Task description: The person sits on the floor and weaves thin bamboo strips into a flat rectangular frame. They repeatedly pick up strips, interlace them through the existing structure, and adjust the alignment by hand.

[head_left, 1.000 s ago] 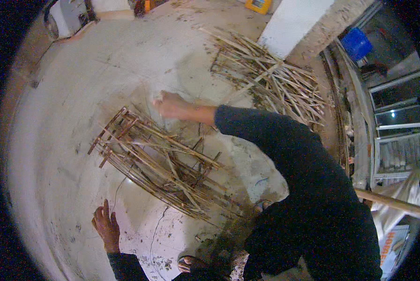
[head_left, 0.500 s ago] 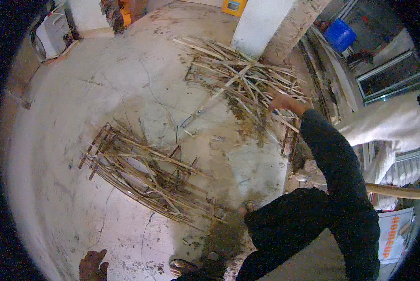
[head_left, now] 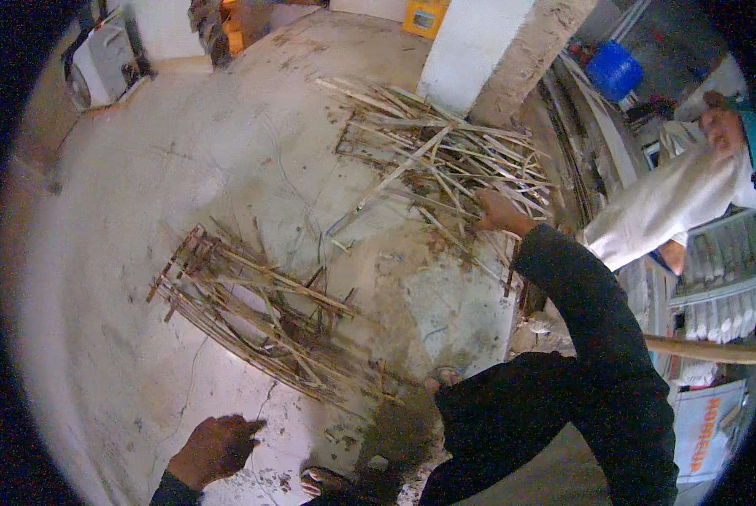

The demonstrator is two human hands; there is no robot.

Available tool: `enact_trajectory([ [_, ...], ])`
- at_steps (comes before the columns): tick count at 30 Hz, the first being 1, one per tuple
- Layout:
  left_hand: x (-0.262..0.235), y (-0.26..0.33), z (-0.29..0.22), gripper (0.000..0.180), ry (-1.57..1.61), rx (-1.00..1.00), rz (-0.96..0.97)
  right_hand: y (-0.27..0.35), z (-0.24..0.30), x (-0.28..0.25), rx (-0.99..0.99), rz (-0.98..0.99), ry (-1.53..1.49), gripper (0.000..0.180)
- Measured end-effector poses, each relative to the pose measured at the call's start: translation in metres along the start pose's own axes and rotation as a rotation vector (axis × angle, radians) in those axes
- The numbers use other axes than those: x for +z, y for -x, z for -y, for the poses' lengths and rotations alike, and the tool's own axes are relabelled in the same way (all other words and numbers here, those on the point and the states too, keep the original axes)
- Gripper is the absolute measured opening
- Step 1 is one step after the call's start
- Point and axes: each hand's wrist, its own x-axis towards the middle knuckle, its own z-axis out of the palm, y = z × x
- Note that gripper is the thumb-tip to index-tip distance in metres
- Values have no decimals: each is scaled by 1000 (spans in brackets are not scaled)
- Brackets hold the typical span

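Note:
My right hand reaches out in a dark sleeve to the far pile of thin bamboo sticks and lies on its near edge; whether the fingers grip a stick I cannot tell. My left hand hangs low over the concrete floor, fingers loosely bent, holding nothing. Between the two hands lies a second, flatter bundle of sticks, laid out like a rough mat.
A white pillar stands behind the far pile. Another person in a white sleeve is at the right. A blue bucket sits at the back right, a white machine back left. My sandalled foot is at the bottom.
My right hand has swung from the near bundle to the far pile of sticks. My left hand has shifted slightly right. The view has turned rightward, and the other person has come into view.

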Motion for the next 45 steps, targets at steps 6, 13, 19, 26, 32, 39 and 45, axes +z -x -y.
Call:
enact_trajectory([
  [6, 14, 28, 22, 34, -55, -148, 181, 9, 33, -53, 121, 142, -237, 90],
  [13, -20, 14, 25, 37, -102, -112, 58, -10, 79, -110, -17, -10, -386, 85],
  [19, -29, -12, 11, 42, 79, -30, -227, -40, 139, -187, -87, -57, -595, 79],
  [26, -38, -55, -11, 53, 734, 38, -371, -42, 271, -296, -76, -261, -428, 65],
  [32, -46, -64, -50, 76, 1638, 195, -378, -89, 386, -264, -459, 110, -786, 40],
  [39, -1, -39, -40, 73, 1862, -168, -670, -121, 518, -144, -294, 418, -1053, 16],
  [45, 54, -61, 34, 46, 1738, -404, -911, -154, 537, -49, -179, 599, -1225, 22],
])
